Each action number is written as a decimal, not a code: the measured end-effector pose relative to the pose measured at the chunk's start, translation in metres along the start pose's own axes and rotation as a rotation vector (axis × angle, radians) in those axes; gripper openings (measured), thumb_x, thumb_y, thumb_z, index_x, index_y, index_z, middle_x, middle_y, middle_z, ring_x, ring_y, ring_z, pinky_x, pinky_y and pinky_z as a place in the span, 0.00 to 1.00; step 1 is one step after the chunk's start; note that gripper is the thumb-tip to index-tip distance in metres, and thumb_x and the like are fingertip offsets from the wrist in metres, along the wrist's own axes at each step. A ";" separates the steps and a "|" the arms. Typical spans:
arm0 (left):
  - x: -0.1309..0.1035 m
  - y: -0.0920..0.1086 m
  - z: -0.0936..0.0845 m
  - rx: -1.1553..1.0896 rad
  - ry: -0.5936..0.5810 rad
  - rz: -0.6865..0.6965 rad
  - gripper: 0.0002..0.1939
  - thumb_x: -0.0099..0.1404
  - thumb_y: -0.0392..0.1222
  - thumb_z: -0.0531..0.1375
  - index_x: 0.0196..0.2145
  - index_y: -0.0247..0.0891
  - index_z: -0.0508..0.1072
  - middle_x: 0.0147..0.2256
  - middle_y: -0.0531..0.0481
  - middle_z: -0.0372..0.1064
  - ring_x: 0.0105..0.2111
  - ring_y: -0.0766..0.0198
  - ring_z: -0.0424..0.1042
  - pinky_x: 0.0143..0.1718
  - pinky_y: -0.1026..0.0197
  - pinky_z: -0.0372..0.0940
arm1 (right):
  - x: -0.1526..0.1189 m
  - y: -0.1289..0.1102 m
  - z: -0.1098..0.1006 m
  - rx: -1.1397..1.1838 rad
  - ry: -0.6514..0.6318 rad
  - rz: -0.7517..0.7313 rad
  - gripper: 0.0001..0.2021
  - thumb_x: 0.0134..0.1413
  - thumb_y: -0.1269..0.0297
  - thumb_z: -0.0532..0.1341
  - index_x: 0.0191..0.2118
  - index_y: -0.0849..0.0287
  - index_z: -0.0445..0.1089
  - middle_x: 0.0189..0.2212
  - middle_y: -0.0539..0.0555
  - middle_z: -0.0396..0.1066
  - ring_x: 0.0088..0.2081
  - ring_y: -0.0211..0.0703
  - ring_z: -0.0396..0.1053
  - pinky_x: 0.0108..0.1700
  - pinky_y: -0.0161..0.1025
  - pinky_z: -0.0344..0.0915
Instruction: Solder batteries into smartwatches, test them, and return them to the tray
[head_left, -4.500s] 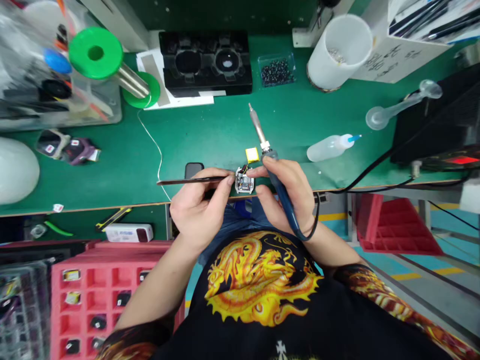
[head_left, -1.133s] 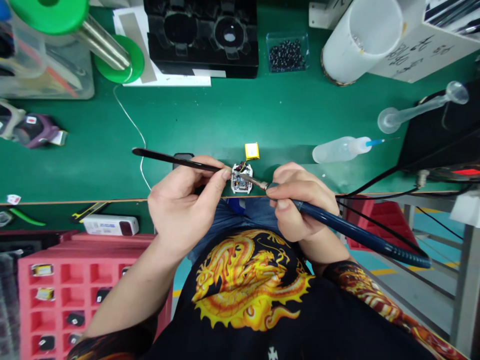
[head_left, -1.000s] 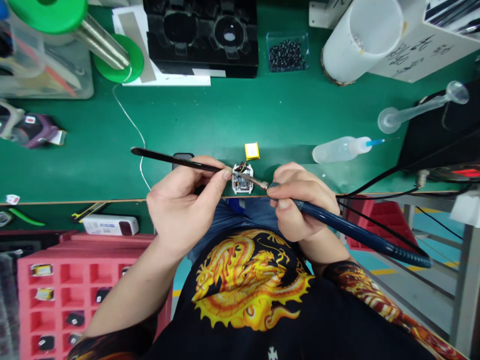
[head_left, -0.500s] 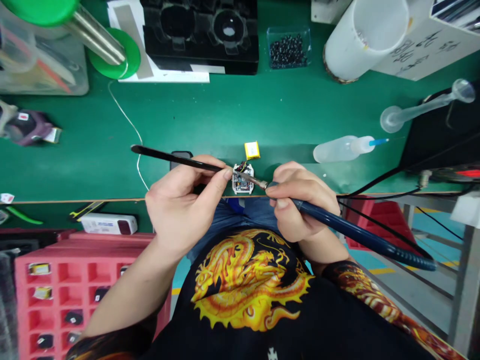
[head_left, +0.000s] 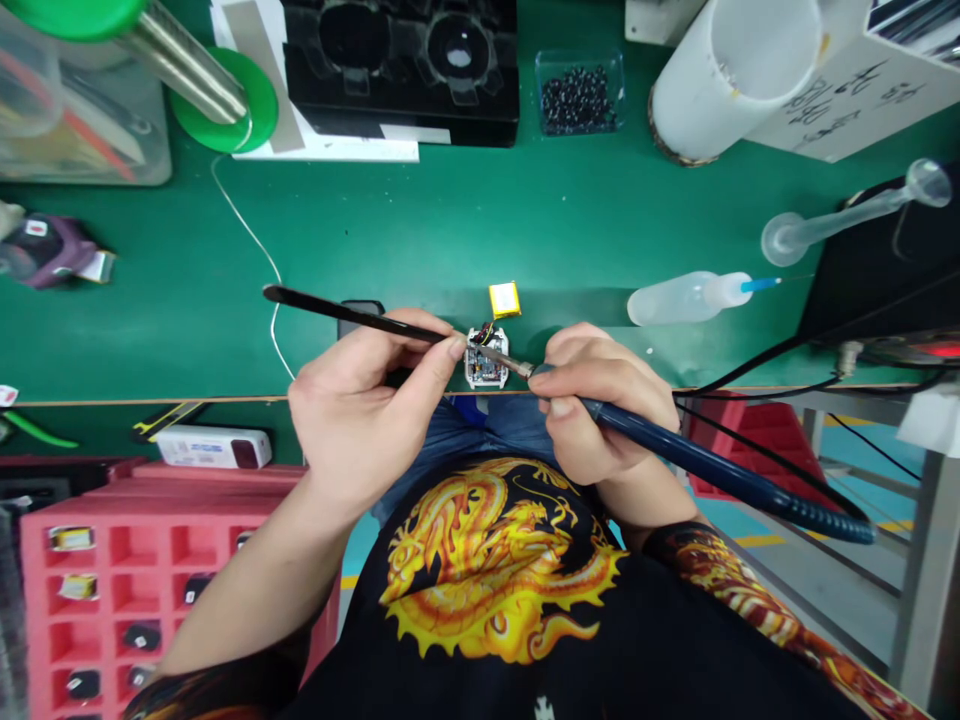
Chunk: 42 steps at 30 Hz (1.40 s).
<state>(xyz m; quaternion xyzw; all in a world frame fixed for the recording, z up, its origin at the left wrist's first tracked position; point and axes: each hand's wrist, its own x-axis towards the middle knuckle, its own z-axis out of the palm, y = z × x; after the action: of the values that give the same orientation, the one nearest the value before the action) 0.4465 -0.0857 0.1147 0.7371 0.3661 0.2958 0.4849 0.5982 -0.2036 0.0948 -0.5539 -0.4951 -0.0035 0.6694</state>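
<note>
Compartments in a pink foam tray are holding yellow-and-silver packs and small black devices, each in its own pocket. On the green bench, a clear dish is carrying a heap of tiny black pieces, a white cup is showing some small bits inside, and a white box is keeping dark, slender items.

A circuit board in a white frame is lying near the bench's front edge, between the hands, with a yellow pack just beyond it. The left hand is pinching a slim black tool between thumb and forefinger, its inner end pointing at the frame. The right hand is gripping a soldering iron with curled fingers, the metal shaft slanting over the board; whether its tip is touching, I cannot tell.
</note>
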 end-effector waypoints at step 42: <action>0.002 0.004 0.000 0.015 -0.015 -0.011 0.05 0.71 0.41 0.72 0.40 0.54 0.85 0.39 0.58 0.83 0.33 0.63 0.79 0.34 0.52 0.78 | -0.010 0.011 -0.001 0.022 0.056 -0.031 0.04 0.66 0.63 0.64 0.43 0.53 0.77 0.26 0.45 0.72 0.23 0.37 0.70 0.33 0.42 0.75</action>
<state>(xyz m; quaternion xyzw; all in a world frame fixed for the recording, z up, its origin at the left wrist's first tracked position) 0.4483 -0.0853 0.1188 0.7408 0.3686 0.2852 0.4836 0.5998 -0.2054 0.0803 -0.5385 -0.4849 -0.0240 0.6887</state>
